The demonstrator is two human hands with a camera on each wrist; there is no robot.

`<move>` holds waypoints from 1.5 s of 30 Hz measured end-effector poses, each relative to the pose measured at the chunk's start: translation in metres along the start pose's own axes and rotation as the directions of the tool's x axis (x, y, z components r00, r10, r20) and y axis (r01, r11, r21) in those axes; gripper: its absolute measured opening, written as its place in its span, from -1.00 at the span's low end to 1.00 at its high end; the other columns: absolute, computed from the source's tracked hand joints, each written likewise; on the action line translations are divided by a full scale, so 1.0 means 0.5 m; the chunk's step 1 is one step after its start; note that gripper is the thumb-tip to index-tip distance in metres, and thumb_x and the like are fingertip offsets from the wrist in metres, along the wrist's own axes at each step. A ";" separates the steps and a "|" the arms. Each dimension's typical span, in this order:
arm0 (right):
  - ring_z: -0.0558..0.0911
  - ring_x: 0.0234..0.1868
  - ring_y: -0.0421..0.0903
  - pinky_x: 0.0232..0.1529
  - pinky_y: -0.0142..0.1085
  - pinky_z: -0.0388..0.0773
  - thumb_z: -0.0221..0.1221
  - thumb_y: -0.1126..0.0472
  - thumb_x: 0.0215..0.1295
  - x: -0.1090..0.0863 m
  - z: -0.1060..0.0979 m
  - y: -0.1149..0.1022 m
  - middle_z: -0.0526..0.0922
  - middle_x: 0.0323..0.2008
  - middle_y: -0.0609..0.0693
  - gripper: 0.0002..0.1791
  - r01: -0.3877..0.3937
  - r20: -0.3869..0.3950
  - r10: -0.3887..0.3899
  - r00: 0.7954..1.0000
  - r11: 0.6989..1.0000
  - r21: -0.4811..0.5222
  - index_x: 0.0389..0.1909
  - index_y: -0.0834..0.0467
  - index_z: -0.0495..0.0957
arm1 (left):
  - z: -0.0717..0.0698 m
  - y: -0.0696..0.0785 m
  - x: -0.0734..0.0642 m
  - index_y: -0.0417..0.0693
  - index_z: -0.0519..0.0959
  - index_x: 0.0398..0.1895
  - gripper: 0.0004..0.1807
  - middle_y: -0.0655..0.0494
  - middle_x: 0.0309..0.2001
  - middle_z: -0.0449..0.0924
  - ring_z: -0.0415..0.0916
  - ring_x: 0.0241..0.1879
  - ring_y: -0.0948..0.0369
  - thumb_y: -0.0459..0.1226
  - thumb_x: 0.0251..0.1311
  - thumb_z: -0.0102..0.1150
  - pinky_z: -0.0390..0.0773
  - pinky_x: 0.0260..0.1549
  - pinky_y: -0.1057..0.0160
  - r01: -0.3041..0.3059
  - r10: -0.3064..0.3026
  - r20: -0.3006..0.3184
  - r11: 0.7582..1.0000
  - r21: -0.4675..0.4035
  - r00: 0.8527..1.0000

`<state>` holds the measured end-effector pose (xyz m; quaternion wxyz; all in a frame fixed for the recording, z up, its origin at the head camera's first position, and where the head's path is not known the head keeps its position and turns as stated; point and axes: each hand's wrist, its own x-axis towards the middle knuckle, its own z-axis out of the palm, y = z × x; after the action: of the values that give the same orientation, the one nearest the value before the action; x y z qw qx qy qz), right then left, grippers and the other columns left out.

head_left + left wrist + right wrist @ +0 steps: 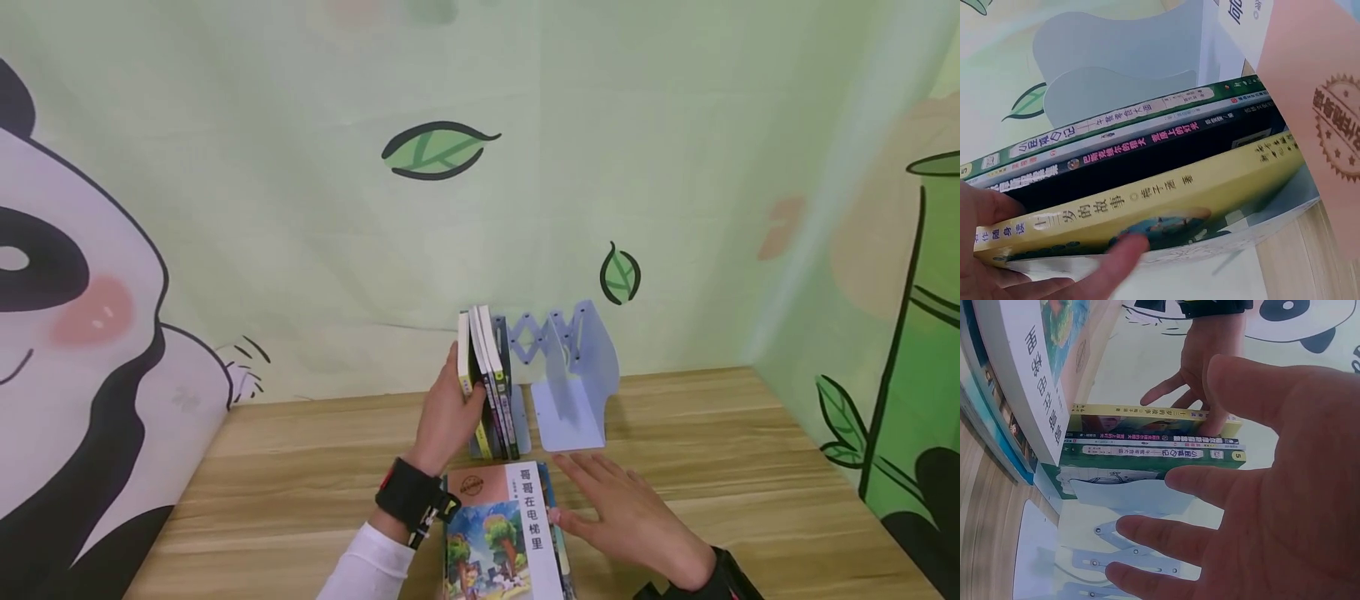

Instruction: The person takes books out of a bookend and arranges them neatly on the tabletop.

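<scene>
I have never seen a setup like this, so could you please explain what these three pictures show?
There is no machine here: one person works bare-handed, with a camera on the head and one on each wrist. The wide picture looks forward and down from the head; the other two look from each wrist. On the wooden surface lies a pile of books; behind it, a lavender bookend stands with standing books at its left end. The left hand grips the yellow-spined book among them; the outstretched right hand holds nothing near the pile.
</scene>
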<state>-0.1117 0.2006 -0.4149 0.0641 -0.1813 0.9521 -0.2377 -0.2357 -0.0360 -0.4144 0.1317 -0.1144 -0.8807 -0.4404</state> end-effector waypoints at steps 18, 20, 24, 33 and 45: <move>0.26 0.44 0.28 0.27 0.29 0.28 0.06 -0.35 0.31 -0.001 0.000 0.005 0.30 0.43 0.18 -0.17 0.030 -0.001 -0.030 1.000 0.999 0.019 0.48 0.00 0.22 | 0.000 0.003 -0.002 0.04 -0.12 0.59 -0.22 -0.16 0.28 0.49 0.37 -0.71 0.26 -0.31 0.38 -0.03 0.38 -0.74 0.33 -0.018 0.017 -0.013 0.998 -0.067 1.000; 0.25 0.45 0.28 0.27 0.29 0.28 0.06 -0.34 0.31 -0.001 0.000 0.005 0.29 0.44 0.19 -0.17 0.029 0.002 -0.029 1.000 0.999 0.019 0.48 0.00 0.22 | -0.001 0.004 -0.002 0.05 -0.12 0.59 -0.22 -0.20 0.00 0.65 0.21 -0.81 0.28 -0.30 0.39 -0.04 0.30 -0.81 0.34 -0.007 0.007 -0.008 0.997 -0.076 1.000; 0.26 0.44 0.28 0.27 0.29 0.28 0.05 -0.35 0.32 -0.002 -0.001 0.004 0.29 0.44 0.18 -0.17 0.028 0.004 -0.028 1.000 0.999 0.016 0.49 0.00 0.21 | -0.002 0.008 -0.002 0.03 -0.12 0.59 -0.22 -0.03 -0.52 0.58 0.11 -0.84 0.31 -0.29 0.39 -0.05 0.21 -0.85 0.38 0.007 -0.008 -0.010 0.996 -0.084 1.000; 0.26 0.44 0.27 0.25 0.28 0.31 0.05 -0.36 0.31 -0.001 -0.004 0.002 0.29 0.44 0.17 -0.17 0.022 0.011 -0.022 1.000 1.000 0.020 0.49 -0.03 0.21 | -0.006 0.015 -0.002 0.02 -0.08 0.59 -0.24 -0.26 -0.04 0.65 0.28 -0.78 0.29 -0.29 0.40 -0.04 0.32 -0.80 0.37 -0.008 0.006 -0.027 0.996 -0.086 1.000; 0.26 0.44 0.27 0.24 0.29 0.32 0.04 -0.36 0.32 0.000 -0.004 0.004 0.29 0.44 0.16 -0.17 0.029 0.007 -0.030 1.000 0.999 0.026 0.49 -0.01 0.21 | -0.011 0.022 -0.002 0.03 -0.06 0.58 -0.26 -0.23 0.25 0.50 0.23 -0.82 0.28 -0.27 0.40 -0.04 0.34 -0.81 0.32 0.016 -0.020 -0.039 0.997 -0.078 0.999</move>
<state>-0.1126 0.2032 -0.4139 0.0663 -0.1954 0.9460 -0.2501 -0.2304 -0.0341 -0.4035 0.1406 -0.1028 -0.8611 -0.4777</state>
